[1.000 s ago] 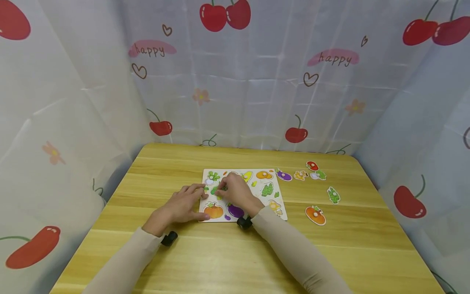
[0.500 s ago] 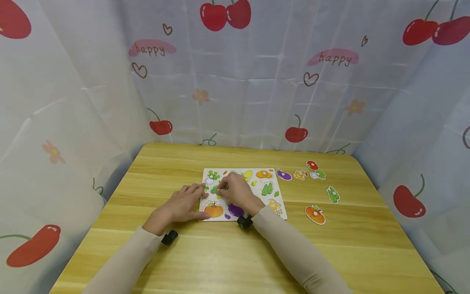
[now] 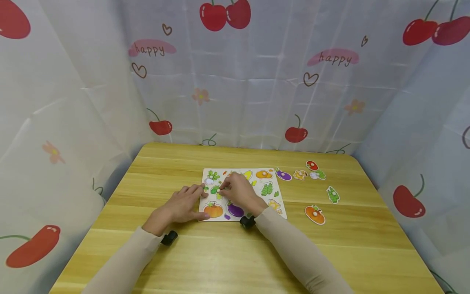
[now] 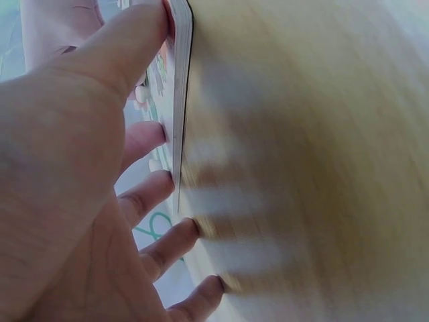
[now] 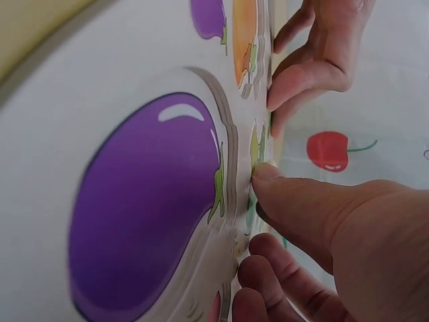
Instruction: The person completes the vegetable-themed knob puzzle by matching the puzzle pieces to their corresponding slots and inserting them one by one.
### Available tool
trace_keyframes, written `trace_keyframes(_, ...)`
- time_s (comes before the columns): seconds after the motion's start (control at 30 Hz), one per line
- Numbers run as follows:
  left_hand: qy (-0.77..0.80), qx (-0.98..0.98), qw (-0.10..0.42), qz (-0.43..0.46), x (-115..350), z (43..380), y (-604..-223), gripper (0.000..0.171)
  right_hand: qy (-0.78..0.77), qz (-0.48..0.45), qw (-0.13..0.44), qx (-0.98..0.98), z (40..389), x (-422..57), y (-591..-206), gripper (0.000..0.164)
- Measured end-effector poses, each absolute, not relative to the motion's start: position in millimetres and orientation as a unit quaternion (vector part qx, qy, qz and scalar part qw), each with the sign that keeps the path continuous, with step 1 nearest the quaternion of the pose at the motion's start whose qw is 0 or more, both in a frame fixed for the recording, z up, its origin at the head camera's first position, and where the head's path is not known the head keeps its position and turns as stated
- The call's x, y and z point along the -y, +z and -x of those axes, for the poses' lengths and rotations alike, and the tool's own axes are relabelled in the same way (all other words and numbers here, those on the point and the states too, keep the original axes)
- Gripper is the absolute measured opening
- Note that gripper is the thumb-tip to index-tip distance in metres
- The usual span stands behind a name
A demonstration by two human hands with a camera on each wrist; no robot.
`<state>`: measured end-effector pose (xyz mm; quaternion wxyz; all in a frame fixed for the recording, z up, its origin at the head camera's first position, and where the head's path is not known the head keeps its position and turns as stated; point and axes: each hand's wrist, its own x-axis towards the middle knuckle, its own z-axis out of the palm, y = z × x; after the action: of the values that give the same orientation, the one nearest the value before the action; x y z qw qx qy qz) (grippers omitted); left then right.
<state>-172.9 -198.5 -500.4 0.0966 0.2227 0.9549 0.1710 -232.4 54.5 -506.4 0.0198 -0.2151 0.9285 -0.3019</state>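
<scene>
A white vegetable puzzle board (image 3: 260, 188) lies on the wooden table. My left hand (image 3: 181, 204) rests at its left edge with fingers spread; in the left wrist view the thumb (image 4: 134, 43) presses near the board's edge. The broccoli piece (image 3: 214, 189) sits at its place on the board's left side. Over it, my right hand (image 3: 240, 192) has thumb and forefinger pinched at its knob. The right wrist view shows that thumb (image 5: 288, 194) low over the board, beside the printed eggplant recess (image 5: 141, 208). A printed pumpkin (image 3: 213, 210) is at the near left corner.
Right of the board lie loose pieces: an eggplant (image 3: 284, 175), a mushroom (image 3: 300, 175), a tomato (image 3: 312, 165), a white-and-green vegetable (image 3: 318, 175), a green pea-like piece (image 3: 333, 195) and a pumpkin (image 3: 315, 215). A cherry-print curtain (image 3: 253, 106) surrounds the table (image 3: 220, 253).
My right hand has shifted slightly to the right, so more of the broccoli piece shows. The left hand stays in place on the board.
</scene>
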Motion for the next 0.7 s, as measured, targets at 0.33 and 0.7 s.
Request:
trace_keyframes(0.33, 0.165, -0.955, 0.100, -0.227, 199.0, 174.3, -500.4, 0.094, -0.313, 0.222, 0.015, -0.924, 228.7, -64.7, -500.8, 0.005)
trace_keyframes(0.7, 0.162, -0.953, 0.095, -0.236, 198.6, 175.9, -502.4, 0.082, -0.321, 0.210, -0.009, -0.923, 228.5, -86.6, -496.1, 0.004)
